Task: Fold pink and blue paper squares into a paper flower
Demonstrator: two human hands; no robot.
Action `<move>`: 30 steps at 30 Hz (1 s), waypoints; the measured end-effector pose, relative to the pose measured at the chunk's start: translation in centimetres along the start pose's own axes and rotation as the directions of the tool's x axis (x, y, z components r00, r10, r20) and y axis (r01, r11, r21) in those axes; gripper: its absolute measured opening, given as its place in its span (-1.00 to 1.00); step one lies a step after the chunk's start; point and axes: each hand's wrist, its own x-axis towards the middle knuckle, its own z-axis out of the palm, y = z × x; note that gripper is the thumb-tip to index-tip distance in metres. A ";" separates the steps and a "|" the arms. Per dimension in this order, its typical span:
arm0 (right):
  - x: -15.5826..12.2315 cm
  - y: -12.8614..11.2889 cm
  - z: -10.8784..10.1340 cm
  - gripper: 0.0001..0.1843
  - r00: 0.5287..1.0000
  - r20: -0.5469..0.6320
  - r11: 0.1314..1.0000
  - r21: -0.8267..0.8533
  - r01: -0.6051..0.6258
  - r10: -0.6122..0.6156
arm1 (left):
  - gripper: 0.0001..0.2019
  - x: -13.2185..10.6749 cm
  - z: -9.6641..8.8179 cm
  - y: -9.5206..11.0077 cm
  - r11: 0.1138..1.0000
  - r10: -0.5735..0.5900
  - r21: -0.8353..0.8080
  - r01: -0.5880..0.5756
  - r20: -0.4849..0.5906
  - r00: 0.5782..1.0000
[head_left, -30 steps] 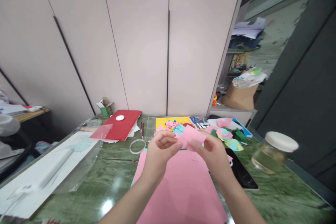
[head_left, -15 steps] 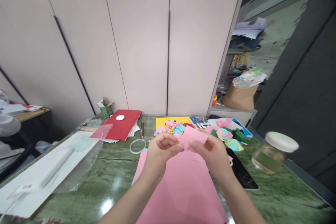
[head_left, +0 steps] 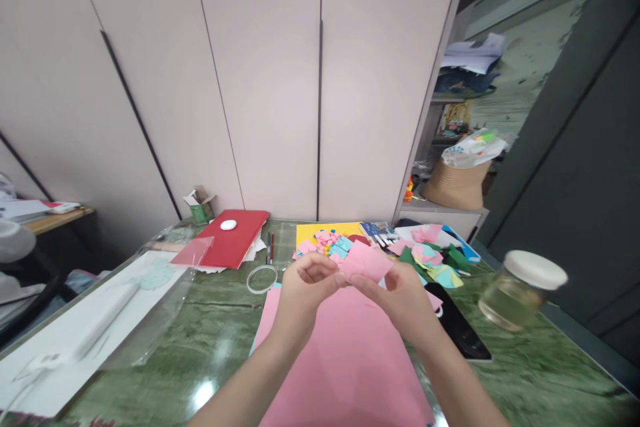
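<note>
A small piece of pink paper is held up in front of me between both hands. My left hand pinches its left lower corner between thumb and fingers. My right hand grips the lower right part, its thumb stretched toward the left thumb. Beneath the hands lies a large sheet of pink paper, with a bluish edge showing under its left side. Just beyond them, small pink, blue and yellow paper bits are heaped on a yellow sheet.
Left stand a red folder, a clear ring and a white glue gun on white board. To the right are coloured paper scraps, a black tablet-like slab and a lidded jar. Cabinet doors rise behind the table.
My right hand has shifted left, bringing its thumb close to the left thumb. The small pink paper has tilted and bent over. My left hand stays nearly in place.
</note>
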 end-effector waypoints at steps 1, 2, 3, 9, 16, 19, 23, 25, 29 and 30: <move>0.0 0.1 0.0 -0.77 1.000 -0.011 1.000 0.003 0.012 -0.012 | -0.84 0.0 0.0 0.0 1.000 0.005 0.009 -0.005 -0.005 1.000; 0.0 0.1 0.0 -0.77 1.000 -0.023 1.000 0.003 0.018 -0.018 | -0.84 0.0 0.1 0.0 1.000 0.014 0.022 -0.014 -0.011 1.000; 0.0 0.1 0.0 -0.78 0.999 -0.033 1.000 0.002 0.020 -0.020 | -0.84 -0.1 0.1 0.0 0.999 0.027 0.041 -0.027 -0.019 0.999; 0.0 -0.3 -0.4 -0.76 1.000 0.018 0.999 0.053 0.004 -0.005 | -0.84 0.0 0.1 0.1 0.983 0.078 0.168 -0.073 -0.023 0.997; 0.1 0.4 -0.4 -0.77 0.998 -0.004 0.998 -0.027 0.057 -0.058 | -0.78 0.2 -0.4 0.7 0.953 0.065 0.286 -0.102 0.137 0.988; 0.1 0.3 -0.3 -0.76 0.996 0.031 0.986 -0.141 0.088 -0.085 | -0.76 0.3 -0.7 1.1 0.918 0.046 0.373 -0.134 0.235 0.971; 0.0 0.0 -0.3 -0.77 0.995 0.056 0.969 -0.228 0.094 -0.083 | -0.90 0.5 -1.2 1.3 0.873 0.009 0.469 -0.135 0.261 0.965; 0.1 0.0 -0.3 -0.80 0.994 0.071 0.976 -0.198 0.094 -0.081 | -0.89 0.6 -1.3 1.3 0.887 0.001 0.448 -0.107 0.231 0.973; 0.3 0.4 -0.1 -0.78 0.995 0.063 0.982 -0.164 0.091 -0.082 | -0.88 0.7 -1.2 1.0 0.904 0.053 0.411 -0.119 0.170 0.984; 0.4 0.5 0.0 -0.76 0.995 0.055 0.983 -0.161 0.089 -0.081 | -0.89 0.7 -1.1 0.9 0.905 0.061 0.408 -0.125 0.168 0.984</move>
